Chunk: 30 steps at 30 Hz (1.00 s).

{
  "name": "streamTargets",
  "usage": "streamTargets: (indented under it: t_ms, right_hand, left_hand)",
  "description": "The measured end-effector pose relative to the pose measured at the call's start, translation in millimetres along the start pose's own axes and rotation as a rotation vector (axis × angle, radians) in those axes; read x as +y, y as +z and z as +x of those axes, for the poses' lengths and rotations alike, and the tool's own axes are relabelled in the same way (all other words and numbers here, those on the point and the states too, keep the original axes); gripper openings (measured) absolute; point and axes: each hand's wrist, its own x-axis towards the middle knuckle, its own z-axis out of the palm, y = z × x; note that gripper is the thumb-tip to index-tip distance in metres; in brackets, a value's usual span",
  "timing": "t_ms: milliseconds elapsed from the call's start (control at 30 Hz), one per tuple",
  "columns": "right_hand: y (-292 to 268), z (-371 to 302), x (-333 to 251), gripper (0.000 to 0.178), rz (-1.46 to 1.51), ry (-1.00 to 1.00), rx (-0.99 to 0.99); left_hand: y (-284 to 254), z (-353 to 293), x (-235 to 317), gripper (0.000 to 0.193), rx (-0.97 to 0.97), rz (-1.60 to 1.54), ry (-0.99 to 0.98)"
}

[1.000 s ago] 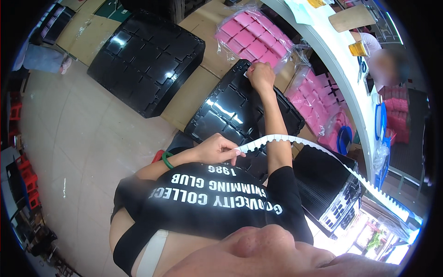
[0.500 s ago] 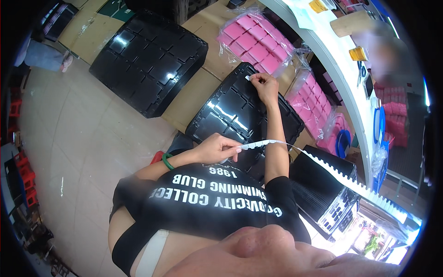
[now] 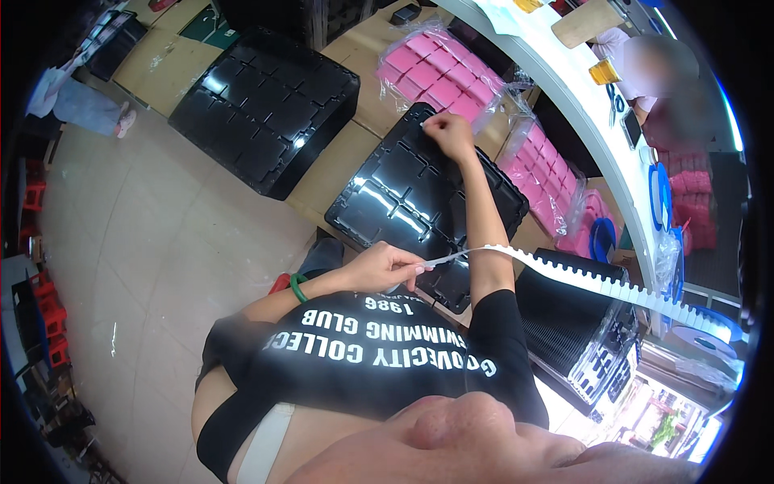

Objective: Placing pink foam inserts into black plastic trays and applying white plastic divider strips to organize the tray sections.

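My left hand [image 3: 393,268], with a green bracelet on its wrist, pinches the end of a long white toothed strip [image 3: 580,278]. The strip runs off to the right toward a white reel [image 3: 700,337]. My right hand [image 3: 449,135] is stretched forward to the far edge of a glossy black compartment tray [image 3: 403,189]. Its fingers are closed on a small white piece there. My right forearm lies across the tray.
A second black tray [image 3: 270,105] lies on cardboard to the left. Bags of pink blocks [image 3: 439,77] lie behind and right of the tray. A stack of black trays [image 3: 576,331] stands at right. A white counter [image 3: 580,97] curves past, with a person behind it. Tiled floor [image 3: 153,242] is at left.
My right hand dipped toward the tray's far edge and shifted slightly left. The white strip now hangs flatter between my left hand and the reel. My left hand has barely moved.
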Motion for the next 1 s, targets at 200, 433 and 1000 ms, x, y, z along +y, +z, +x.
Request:
streamTargets:
  t_ms: [200,433,1000]
  right_hand:
    - [-34,-88,20,0.014,0.450,0.115,0.165]
    - [-107,-345,55,0.012,0.664,0.453,0.440]
    - [-180,-539,-31,0.017,-0.064,0.439,0.815]
  left_hand:
    - [34,-19,8,0.029,0.000,-0.016,-0.013]
    - [120,-1,8,0.029,-0.229,0.056,-0.038]
    - [278,118,-7,0.066,-0.357,0.481,0.403]
